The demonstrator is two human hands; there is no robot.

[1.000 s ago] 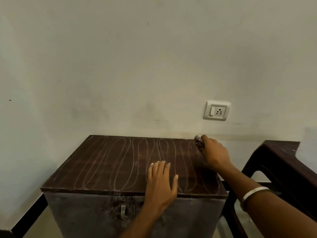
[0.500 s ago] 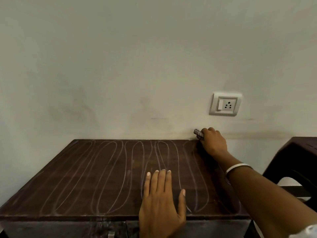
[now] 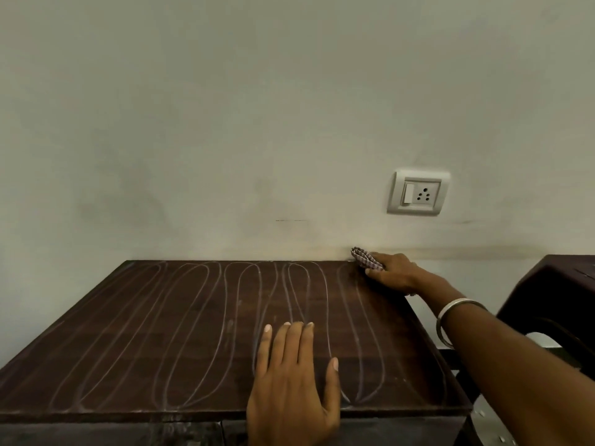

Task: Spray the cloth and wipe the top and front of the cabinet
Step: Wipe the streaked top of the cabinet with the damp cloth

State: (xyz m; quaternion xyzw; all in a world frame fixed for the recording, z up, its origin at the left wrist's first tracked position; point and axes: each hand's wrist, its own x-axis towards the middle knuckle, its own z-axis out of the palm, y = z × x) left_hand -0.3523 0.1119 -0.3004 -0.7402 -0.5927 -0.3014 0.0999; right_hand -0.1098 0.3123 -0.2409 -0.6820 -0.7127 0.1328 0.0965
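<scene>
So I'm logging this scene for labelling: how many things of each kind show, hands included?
Hands: 2, left hand and right hand
Cloth: 1
Cabinet: 1
Wall socket: 1
Bangle: 1
Dark chair: 1
Total: 7

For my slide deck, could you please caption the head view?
Right hand presses a bunched cloth into the cabinet top's back right corner; left hand rests flat near the front.

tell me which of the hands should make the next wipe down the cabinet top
Right, probably. The right hand already grips the cloth at the back right corner of the cabinet top, by the wall. The left hand lies flat near the front edge, holding nothing.
</scene>
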